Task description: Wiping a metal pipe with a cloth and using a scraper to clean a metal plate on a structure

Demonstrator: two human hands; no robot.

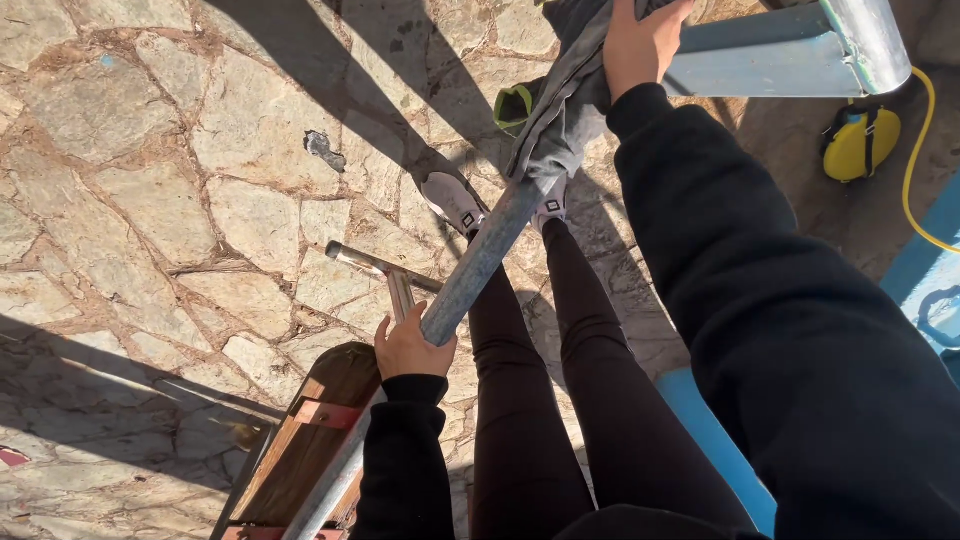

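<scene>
Here, from the head view, the left hand point(408, 347) is clamped on the near end of the long grey metal pipe point(487, 256) while the right hand point(640, 42) presses a grey cloth point(565, 105) around its far part above the stone paving point(150, 180), so a steady left grip probably keeps the pipe from swinging.

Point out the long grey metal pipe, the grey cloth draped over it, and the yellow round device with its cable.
long grey metal pipe point(487, 255), head view, bare mid-shaft.
grey cloth point(565, 110), head view, hanging folds.
yellow round device point(860, 143), head view, its yellow body.
</scene>
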